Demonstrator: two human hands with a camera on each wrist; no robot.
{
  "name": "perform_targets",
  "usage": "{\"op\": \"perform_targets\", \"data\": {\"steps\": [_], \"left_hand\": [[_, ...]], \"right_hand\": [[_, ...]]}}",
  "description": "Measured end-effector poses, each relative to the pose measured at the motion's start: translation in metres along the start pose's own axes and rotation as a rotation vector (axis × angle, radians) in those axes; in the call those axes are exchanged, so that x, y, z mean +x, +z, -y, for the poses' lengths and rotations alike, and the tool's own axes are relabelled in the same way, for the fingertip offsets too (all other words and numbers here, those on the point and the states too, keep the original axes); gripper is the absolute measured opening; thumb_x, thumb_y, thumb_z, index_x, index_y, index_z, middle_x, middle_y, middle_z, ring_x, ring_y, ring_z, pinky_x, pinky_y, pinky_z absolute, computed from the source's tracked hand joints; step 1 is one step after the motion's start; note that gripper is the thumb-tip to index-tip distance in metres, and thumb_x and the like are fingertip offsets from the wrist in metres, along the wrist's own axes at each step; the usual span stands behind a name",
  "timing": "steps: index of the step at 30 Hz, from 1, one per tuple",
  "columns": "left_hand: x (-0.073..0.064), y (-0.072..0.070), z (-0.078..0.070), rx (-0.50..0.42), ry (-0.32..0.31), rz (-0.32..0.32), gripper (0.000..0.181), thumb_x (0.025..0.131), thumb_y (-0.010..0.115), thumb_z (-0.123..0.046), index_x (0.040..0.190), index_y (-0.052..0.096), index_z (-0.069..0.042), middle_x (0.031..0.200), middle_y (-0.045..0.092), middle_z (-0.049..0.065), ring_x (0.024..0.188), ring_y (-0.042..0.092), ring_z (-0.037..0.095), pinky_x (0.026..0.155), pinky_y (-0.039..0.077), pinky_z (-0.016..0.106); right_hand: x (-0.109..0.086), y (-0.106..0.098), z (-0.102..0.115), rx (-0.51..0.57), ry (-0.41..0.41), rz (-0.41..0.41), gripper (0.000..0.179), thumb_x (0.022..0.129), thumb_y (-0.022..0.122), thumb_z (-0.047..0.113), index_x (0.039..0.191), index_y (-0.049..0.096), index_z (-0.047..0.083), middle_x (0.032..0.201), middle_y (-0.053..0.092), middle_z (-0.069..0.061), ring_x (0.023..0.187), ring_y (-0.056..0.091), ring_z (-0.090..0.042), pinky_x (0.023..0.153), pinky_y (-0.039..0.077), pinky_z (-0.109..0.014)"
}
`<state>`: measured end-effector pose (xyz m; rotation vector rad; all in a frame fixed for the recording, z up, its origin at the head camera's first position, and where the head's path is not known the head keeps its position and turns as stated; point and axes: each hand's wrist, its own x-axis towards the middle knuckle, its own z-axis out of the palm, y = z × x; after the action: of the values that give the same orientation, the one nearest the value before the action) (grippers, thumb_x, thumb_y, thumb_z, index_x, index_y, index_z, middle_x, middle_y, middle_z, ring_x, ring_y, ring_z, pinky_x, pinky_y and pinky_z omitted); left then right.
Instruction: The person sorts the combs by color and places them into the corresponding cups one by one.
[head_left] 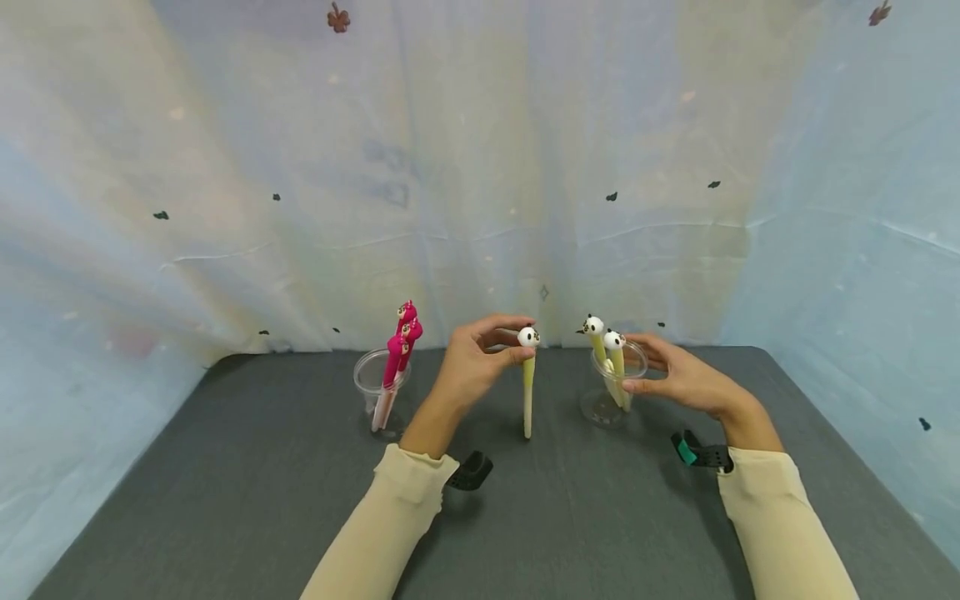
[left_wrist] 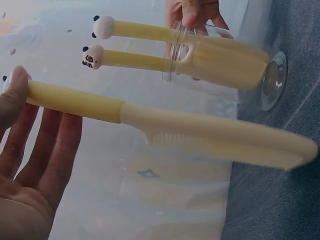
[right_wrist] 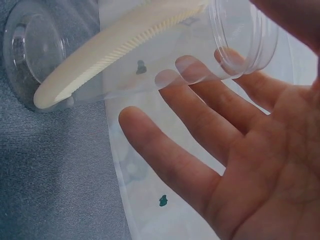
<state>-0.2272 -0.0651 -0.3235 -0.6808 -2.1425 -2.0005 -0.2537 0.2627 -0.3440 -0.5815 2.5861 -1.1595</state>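
My left hand point(head_left: 474, 360) pinches a panda-headed comb point(head_left: 528, 392) near the top of its yellow handle. The comb hangs upright, toothed end down; whether its tip touches the table I cannot tell. In the left wrist view the comb's cream blade point(left_wrist: 215, 135) shows its teeth. My right hand point(head_left: 678, 377) holds a clear plastic jar point(head_left: 596, 408) near its rim, thumb on the near side and fingers behind. Panda-headed combs point(head_left: 615, 354) lean inside that jar, heads above the rim. In the right wrist view the fingertips point(right_wrist: 170, 79) lie along the jar's side.
A second clear jar point(head_left: 363, 387) stands on the left with several bright pink, character-headed items point(head_left: 405, 333) leaning in it. Both jars stand on a dark grey table point(head_left: 247, 483). A pale patterned curtain point(head_left: 480, 167) hangs behind.
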Motion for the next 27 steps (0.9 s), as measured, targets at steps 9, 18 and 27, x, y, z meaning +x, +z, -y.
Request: {"op": "perform_targets", "data": {"steps": [9,18,27], "left_hand": [[0.0001,-0.0023,-0.0025,-0.061,0.024,-0.095,0.034,0.084,0.078,-0.003,0.116,0.074,-0.011,0.107,0.074,0.012,0.094,0.070,0.016,0.082,0.061,0.037],[0.0003,-0.0028,-0.0035,-0.102,0.070,-0.142,0.036,0.083,0.077,0.003,0.118,0.070,0.000,0.105,0.073,0.014,0.090,0.070,0.012,0.080,0.062,0.037],[-0.0002,-0.0025,-0.0060,-0.129,0.150,-0.203,0.034,0.082,0.076,0.006,0.116,0.069,0.003,0.105,0.073,0.008,0.089,0.068,0.014,0.079,0.062,0.036]], "right_hand": [[0.0000,-0.0029,0.0025,-0.022,0.000,-0.004,0.084,0.094,0.069,0.040,0.158,0.021,0.015,0.163,0.021,-0.022,0.149,0.018,-0.051,0.108,0.034,-0.070],[-0.0005,0.0000,0.0002,-0.022,-0.006,-0.010,0.085,0.094,0.069,0.039,0.158,0.020,0.012,0.163,0.020,-0.024,0.148,0.019,-0.052,0.108,0.033,-0.071],[-0.0001,0.0005,0.0012,-0.025,-0.006,-0.005,0.084,0.095,0.068,0.038,0.158,0.020,0.012,0.163,0.020,-0.024,0.148,0.019,-0.053,0.108,0.033,-0.071]]}}
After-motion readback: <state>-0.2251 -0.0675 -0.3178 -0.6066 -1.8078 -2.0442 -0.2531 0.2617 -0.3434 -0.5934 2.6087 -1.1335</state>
